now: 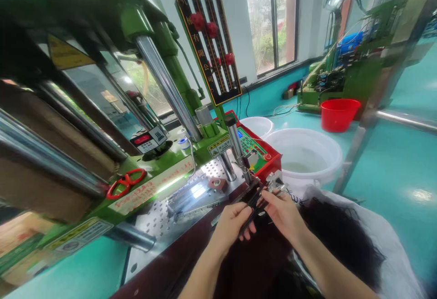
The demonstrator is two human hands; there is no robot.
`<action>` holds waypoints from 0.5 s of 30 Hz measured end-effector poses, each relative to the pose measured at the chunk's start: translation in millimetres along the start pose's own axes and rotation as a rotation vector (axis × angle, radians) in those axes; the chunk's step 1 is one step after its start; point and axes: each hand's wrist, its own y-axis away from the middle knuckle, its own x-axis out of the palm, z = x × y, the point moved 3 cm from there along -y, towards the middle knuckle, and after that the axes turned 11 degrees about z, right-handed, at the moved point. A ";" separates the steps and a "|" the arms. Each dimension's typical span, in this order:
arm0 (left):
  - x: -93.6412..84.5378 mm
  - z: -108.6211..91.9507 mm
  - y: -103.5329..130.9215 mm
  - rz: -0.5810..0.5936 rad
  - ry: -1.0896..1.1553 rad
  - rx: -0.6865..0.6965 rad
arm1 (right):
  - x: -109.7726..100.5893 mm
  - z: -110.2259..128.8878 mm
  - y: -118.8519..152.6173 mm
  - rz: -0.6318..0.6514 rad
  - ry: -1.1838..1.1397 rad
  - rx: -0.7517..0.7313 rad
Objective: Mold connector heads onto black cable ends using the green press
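My left hand [234,221] is closed round a bundle of thin black cables [253,216] in front of the machine. The upper end of the same bundle is pinched by the fingers of my right hand [282,212]. The cable ends are too small to make out. Just beyond my right fingers is a small metal fixture [275,181] at the table's edge. A white sack [382,230] lies open to the right of my right forearm, with a tangled mass of black cables [336,230] in it.
A green press [160,80] with steel columns stands at left over a perforated metal plate [146,219]. Red-handled scissors [125,183] lie on its ledge. Behind my hands are a red control box [273,164], a white tub [327,146] and a red bucket [337,116].
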 end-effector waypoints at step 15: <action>3.7 1.7 -3.5 0.111 -0.003 -0.071 | -22.8 6.7 -6.2 -0.069 0.046 -0.034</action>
